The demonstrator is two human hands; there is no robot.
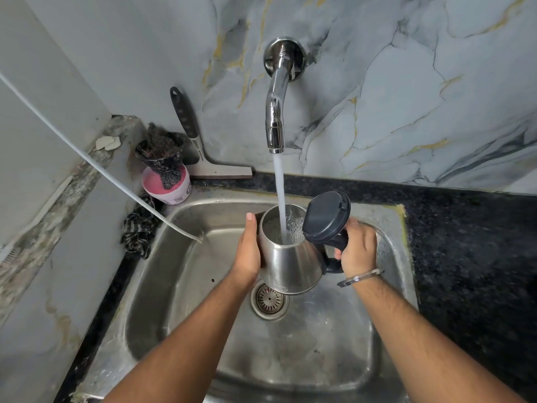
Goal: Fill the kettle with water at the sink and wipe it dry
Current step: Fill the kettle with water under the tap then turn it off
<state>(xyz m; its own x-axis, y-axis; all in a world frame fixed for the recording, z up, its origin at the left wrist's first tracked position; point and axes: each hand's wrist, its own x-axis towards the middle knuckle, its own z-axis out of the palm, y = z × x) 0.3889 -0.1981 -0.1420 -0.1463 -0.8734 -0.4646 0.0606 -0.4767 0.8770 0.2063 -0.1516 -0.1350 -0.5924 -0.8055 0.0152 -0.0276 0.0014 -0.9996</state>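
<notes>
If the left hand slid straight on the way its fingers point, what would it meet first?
Probably the sink's back rim, then the squeegee against the wall; the left hand points up-frame along the kettle. Depth is unclear.

The kettle (287, 269) handle is largely covered by the right hand (359, 251). The sink (386, 338) is cut off at 6 o'clock. The drain (269, 299) is partly hidden at 12 o'clock by the kettle.

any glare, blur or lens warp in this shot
Head view: bright glare on the chrome wall tap and the steel kettle; wide-angle warp bends the black granite counter edge; the corners blur, while both hands stay sharp.
</notes>
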